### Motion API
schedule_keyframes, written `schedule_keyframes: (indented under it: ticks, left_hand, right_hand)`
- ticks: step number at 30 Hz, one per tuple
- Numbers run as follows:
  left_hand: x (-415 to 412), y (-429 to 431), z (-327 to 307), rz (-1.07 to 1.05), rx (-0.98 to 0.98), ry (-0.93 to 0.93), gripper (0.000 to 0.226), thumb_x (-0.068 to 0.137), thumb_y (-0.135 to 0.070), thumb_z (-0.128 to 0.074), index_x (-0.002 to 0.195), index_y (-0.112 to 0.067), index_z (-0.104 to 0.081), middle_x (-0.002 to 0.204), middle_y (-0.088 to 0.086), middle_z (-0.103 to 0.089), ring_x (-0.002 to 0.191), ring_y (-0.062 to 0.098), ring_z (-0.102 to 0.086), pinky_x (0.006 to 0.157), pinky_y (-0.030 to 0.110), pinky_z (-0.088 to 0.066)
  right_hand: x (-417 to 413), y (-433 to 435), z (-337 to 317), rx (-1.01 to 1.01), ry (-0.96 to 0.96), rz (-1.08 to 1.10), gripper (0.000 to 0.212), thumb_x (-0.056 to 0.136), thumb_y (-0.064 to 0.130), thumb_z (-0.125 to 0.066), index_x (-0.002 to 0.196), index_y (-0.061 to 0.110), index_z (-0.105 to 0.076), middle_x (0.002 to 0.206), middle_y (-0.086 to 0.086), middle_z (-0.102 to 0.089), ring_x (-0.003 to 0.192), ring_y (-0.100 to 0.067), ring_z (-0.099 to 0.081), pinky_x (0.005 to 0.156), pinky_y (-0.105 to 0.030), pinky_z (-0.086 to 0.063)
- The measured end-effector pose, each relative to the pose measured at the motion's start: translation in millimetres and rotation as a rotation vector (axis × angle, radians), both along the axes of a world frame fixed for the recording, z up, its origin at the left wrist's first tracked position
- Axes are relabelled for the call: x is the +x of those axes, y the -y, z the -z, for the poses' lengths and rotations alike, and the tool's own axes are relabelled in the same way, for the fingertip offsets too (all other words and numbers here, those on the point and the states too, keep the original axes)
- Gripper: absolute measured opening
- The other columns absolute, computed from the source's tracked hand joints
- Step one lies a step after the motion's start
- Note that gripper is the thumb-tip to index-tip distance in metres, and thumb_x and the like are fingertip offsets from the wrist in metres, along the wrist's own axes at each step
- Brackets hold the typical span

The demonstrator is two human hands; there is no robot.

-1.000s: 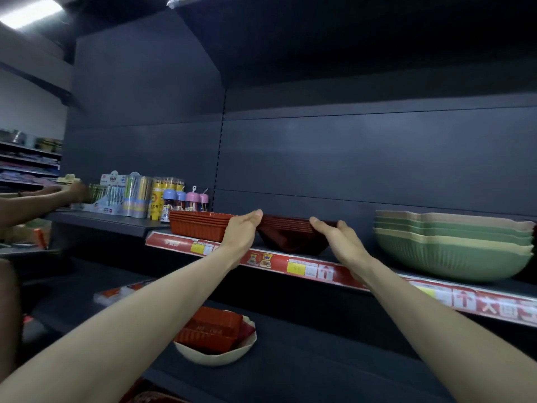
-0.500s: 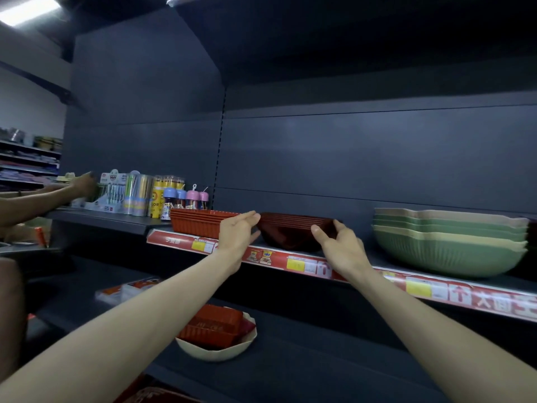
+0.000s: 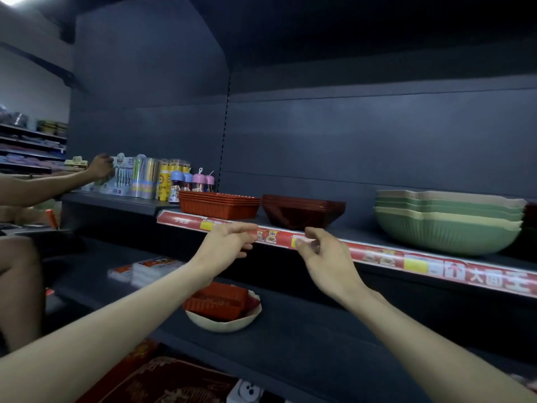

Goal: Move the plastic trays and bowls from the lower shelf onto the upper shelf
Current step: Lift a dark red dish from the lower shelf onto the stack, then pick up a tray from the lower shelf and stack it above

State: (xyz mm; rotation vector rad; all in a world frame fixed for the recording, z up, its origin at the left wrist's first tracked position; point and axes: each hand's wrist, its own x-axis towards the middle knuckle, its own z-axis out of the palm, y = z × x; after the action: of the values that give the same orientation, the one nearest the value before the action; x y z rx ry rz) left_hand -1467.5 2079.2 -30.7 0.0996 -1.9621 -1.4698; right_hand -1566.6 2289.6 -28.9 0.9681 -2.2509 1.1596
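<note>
Red tray stack (image 3: pixel 219 205) and dark red bowls (image 3: pixel 303 211) stood on upper shelf (image 3: pixel 360 234) | cream bowl (image 3: pixel 223 321) holding a loose tray (image 3: pixel 218 298) sat on lower shelf (image 3: pixel 319 330) | left hand (image 3: pixel 226 246) and right hand (image 3: pixel 322 257) empty, fingers slack | judged best: grip bowl rim both sides, lift level.

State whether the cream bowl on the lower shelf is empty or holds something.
Not empty: red trays sit inside the cream bowl.

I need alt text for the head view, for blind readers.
The left hand and right hand hover empty before an upper shelf holding stacked orange plastic trays, dark red bowls and green bowls; below, red trays lie in a cream bowl.
</note>
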Motion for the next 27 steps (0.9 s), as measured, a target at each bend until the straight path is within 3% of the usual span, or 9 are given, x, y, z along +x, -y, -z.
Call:
schedule_keyframes:
  ticks: [7,10,14,17,20,22,24,27]
  left_hand:
    - [16.6,13.9,32.3,-0.081,-0.227,0.190,0.034,0.091,-0.032,-0.069,0.124,-0.037,-0.076,0.110,-0.007,-0.079,0.108,0.010,-0.071,0.097,0.030,-0.054]
    - [18.3,18.5,50.7,-0.133,-0.310,0.218,0.033,0.097,-0.024,-0.067,0.128,-0.036,-0.073,0.113,-0.012,-0.076,0.108,0.005,-0.070,0.090,0.017,-0.051]
    - [15.1,27.7,90.7,-0.213,-0.362,0.211,0.035,0.099,-0.017,-0.064,0.128,-0.033,-0.073,0.115,-0.013,-0.076,0.107,-0.001,-0.068,0.088,0.014,-0.051]
    - [11.8,34.4,122.9,-0.250,-0.410,0.260,0.036,0.097,-0.013,-0.064,0.130,-0.024,-0.073,0.120,-0.008,-0.076,0.112,0.005,-0.068,0.097,0.023,-0.052]
    - [7.8,42.2,151.2,-0.277,-0.414,0.343,0.036,0.098,-0.018,-0.064,0.132,-0.026,-0.071,0.121,-0.008,-0.075,0.108,0.005,-0.066,0.087,0.021,-0.050]
    - [4.2,50.2,166.2,-0.283,-0.416,0.383,0.033,0.099,-0.023,-0.064,0.130,-0.031,-0.071,0.112,-0.007,-0.077,0.097,0.009,-0.071,0.080,0.029,-0.057]
    - [0.2,58.6,177.3,-0.291,-0.410,0.399,0.032,0.098,-0.024,-0.062,0.127,-0.033,-0.071,0.108,-0.006,-0.078,0.094,0.015,-0.073,0.083,0.041,-0.062]
    - [-5.1,69.9,185.3,-0.359,-0.425,0.436,0.037,0.094,-0.027,-0.059,0.129,-0.028,-0.071,0.114,-0.004,-0.075,0.103,0.018,-0.070,0.088,0.039,-0.059]
  right_hand:
    - [17.5,18.6,46.1,0.279,-0.035,-0.019,0.054,0.104,0.053,-0.054,0.149,0.023,-0.056,0.141,0.002,-0.063,0.133,-0.018,-0.055,0.110,-0.041,-0.048]
    - [18.2,26.9,65.3,0.344,-0.012,-0.029,0.055,0.104,0.055,-0.052,0.150,0.024,-0.055,0.140,-0.001,-0.062,0.131,-0.019,-0.056,0.108,-0.039,-0.049]
    - [11.6,39.9,95.2,0.366,0.052,-0.046,0.050,0.105,0.055,-0.050,0.144,0.025,-0.057,0.131,-0.002,-0.064,0.125,-0.021,-0.057,0.102,-0.041,-0.051]
    - [3.4,51.2,124.6,0.369,0.127,-0.086,0.044,0.104,0.057,-0.049,0.137,0.029,-0.060,0.129,0.001,-0.064,0.125,-0.020,-0.056,0.102,-0.044,-0.050]
    - [-6.5,62.6,155.2,0.365,0.206,-0.127,0.038,0.104,0.054,-0.051,0.132,0.031,-0.061,0.128,0.005,-0.065,0.125,-0.018,-0.056,0.101,-0.042,-0.050]
    - [-14.2,71.9,173.0,0.353,0.237,-0.154,0.038,0.104,0.050,-0.054,0.136,0.030,-0.061,0.131,0.006,-0.066,0.125,-0.017,-0.058,0.101,-0.041,-0.051]
    - [-22.1,82.2,188.9,0.374,0.276,-0.161,0.044,0.105,0.049,-0.054,0.144,0.029,-0.057,0.138,0.007,-0.064,0.129,-0.017,-0.055,0.104,-0.039,-0.048]
    - [-33.5,98.7,208.7,0.388,0.329,-0.164,0.047,0.105,0.053,-0.052,0.148,0.033,-0.051,0.142,0.007,-0.059,0.132,-0.017,-0.052,0.105,-0.038,-0.047]
